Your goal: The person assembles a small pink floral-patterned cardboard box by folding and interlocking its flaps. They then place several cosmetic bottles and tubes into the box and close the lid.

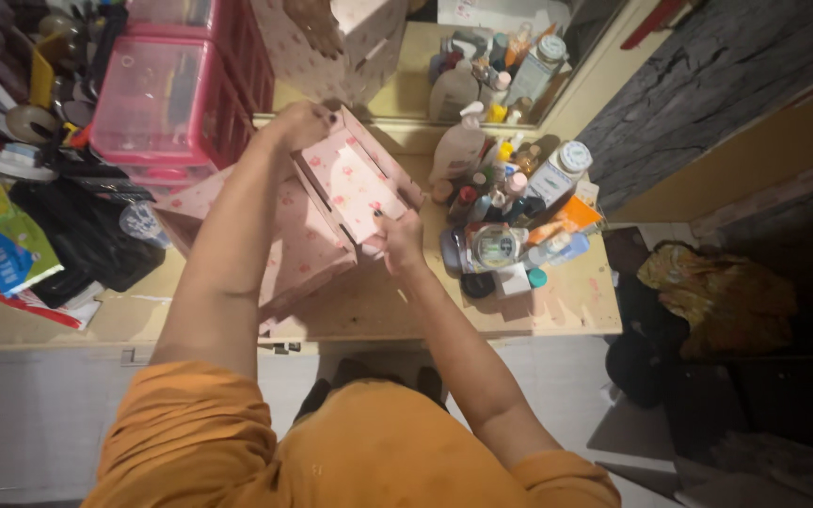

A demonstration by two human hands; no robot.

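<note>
Head view: both hands, left hand (301, 124) and right hand (399, 237), grip the pink patterned box (350, 183) between them.

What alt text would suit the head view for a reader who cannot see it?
Seen from above, a person in an orange top holds a pink patterned cardboard drawer box with the left hand and right hand over a wooden dresser top. Pink plastic drawers stand left; bottles and jars crowd right.

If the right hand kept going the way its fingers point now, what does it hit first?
The right hand already grips the small pink drawer. Straight on lies the drawer's inside, then probably the left hand at its far end; depth is unclear.
</note>
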